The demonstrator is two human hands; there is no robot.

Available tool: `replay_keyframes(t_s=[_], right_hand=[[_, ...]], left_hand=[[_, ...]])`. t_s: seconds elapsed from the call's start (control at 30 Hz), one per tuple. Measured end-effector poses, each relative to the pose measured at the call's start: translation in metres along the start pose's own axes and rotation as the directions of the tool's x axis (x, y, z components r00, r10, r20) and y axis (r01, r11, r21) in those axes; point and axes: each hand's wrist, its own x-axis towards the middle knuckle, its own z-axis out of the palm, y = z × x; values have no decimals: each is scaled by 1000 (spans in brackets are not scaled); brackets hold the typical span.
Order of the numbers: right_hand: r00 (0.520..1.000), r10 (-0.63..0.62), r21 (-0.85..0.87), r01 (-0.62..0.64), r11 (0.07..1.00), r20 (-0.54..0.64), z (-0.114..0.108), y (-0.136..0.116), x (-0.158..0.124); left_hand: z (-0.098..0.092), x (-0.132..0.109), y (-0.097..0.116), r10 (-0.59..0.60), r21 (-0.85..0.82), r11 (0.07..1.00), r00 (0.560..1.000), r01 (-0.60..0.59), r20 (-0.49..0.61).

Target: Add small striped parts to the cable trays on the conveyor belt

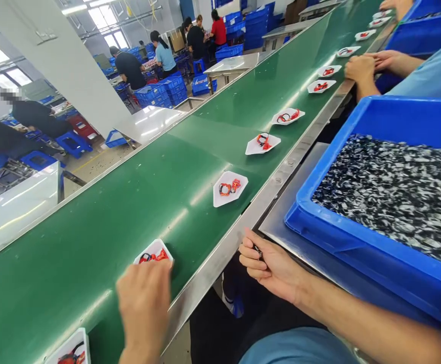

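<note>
My left hand is over the near edge of a white tray on the green conveyor belt. Its fingers curl down together, slightly blurred, and the fingertips are hidden, so anything in them does not show. Red and black pieces lie in that tray. By the belt's metal edge, my right hand is closed with small black pieces showing between the fingers. A blue bin full of small black and clear pieces stands beyond my right forearm.
Several more white trays, such as this tray, line the belt with red and black pieces inside. A metal rail edges the belt. A co-worker's hands are farther up on the right. Other people sit among blue crates behind.
</note>
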Motion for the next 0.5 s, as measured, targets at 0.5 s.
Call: replay_keyframes(t_s=[0.5], right_hand=[[994,87,271,-66,960,-63,-13,-2,4]], left_hand=[[70,47,108,598,-221,745,777,-629,-194]])
